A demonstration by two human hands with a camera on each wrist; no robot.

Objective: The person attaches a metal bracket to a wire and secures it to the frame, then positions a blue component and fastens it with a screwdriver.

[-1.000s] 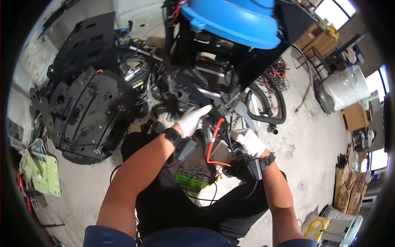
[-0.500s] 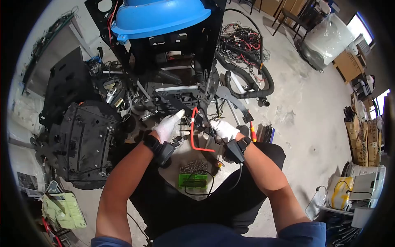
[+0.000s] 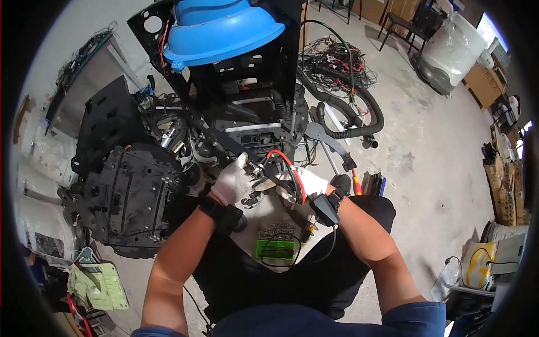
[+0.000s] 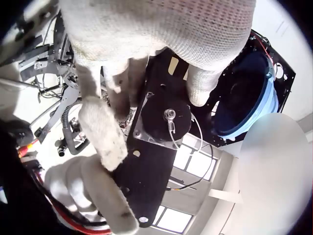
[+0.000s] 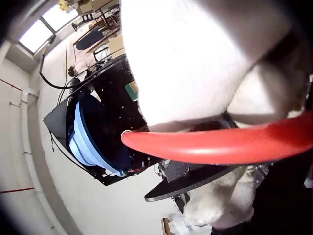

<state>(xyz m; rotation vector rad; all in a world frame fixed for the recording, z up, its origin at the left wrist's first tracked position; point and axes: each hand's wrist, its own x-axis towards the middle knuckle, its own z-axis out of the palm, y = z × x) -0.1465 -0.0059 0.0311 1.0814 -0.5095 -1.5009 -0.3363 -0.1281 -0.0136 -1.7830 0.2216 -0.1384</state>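
Observation:
Between my two white-gloved hands is a long black flat plate (image 4: 146,166), carrying a round black disc (image 4: 164,117) with a bolt at its centre and a thin white wire. My left hand (image 3: 231,182) grips the plate near the disc, fingers along one edge and thumb across on the other side. My right hand (image 3: 311,184) holds the lower end of the plate, its fingers curled at the edge. A thick red cable (image 5: 215,146) arches over the right hand, with a black cable beside it. In the right wrist view the glove hides much of the plate.
In front stands a black frame with a blue tub (image 3: 224,33). Black panels (image 3: 140,202) lie at left. Corrugated hose (image 3: 377,115) and tangled wires (image 3: 337,64) lie at right. Between my legs is a green box (image 3: 275,250) beside loose screws (image 3: 278,230).
The red cable has swung from hanging in an L shape between the hands to arching over the right hand. Both hands have shifted with the plate, and the head view has turned.

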